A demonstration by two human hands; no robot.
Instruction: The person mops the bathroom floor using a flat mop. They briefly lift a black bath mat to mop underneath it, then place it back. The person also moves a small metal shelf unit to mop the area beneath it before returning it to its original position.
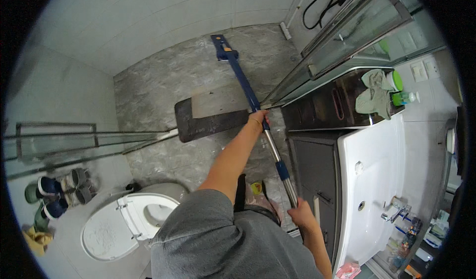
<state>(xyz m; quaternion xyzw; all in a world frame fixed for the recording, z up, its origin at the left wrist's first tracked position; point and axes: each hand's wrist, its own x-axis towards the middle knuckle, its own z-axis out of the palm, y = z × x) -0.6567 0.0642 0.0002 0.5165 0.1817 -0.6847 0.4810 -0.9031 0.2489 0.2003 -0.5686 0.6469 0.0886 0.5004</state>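
Note:
My left hand (259, 118) is closed around the upper blue section of a long mop handle (273, 145). Lower on the silver pole, close to my body, my right hand (303, 214) grips near its end. The pole slants away from me over the shower floor. At its far end the narrow blue mop head (224, 48) rests on the grey marbled tiles (163, 78), close to the back wall. A dark grey mat (212, 127) with a pale rectangular area lies left of the pole, across the shower threshold.
A toilet (109, 238) stands left, with several shoes (55, 189) beyond it. Glass shower panels rise at left (85, 139) and right (342, 37). On the right are a white washbasin (375, 182), a dark cabinet (316, 160), and green-capped bottles (397, 80) beside cloths (373, 95).

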